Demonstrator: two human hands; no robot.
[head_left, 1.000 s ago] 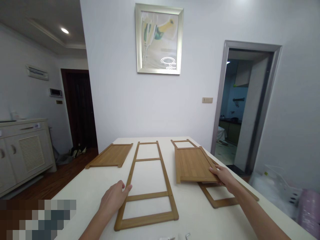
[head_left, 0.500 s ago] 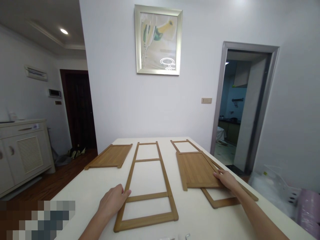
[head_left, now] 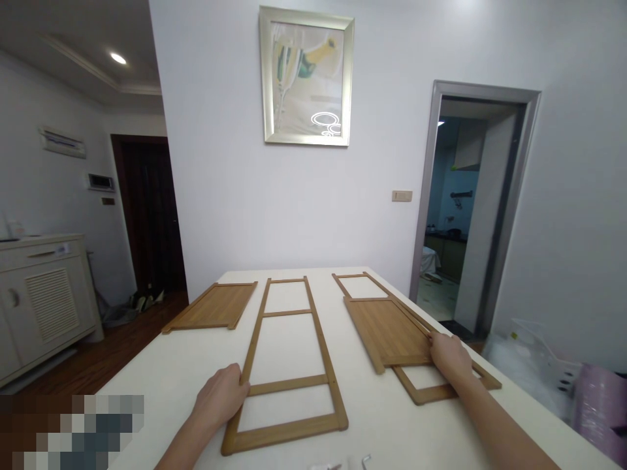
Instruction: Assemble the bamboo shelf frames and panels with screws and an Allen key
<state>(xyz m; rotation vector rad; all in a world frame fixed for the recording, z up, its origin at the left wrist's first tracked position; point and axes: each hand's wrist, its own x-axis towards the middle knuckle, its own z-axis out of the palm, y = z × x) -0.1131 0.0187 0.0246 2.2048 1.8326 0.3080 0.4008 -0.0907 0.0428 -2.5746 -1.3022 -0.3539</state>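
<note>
Left hand at the left rail of the middle frame, near its close end; fingers curled in, thumb side against the wood, though whether it truly grips cannot be told. Right hand closed on the right edge of the right panel, its fingertips partly hidden. That panel lies over the right frame, whose far end and near end show beyond it. Middle frame flat on the white table, ladder-like, four crossbars, standing apart from the pieces on either side. Left panel flat near the table's left edge, well clear of both hands. Bent metal piece at the bottom edge of view, cut off. Beyond the table: pale wall with a framed picture and a switch; open doorway to the right. Louvred cabinet far left. Pink roll past the table's right edge.
</note>
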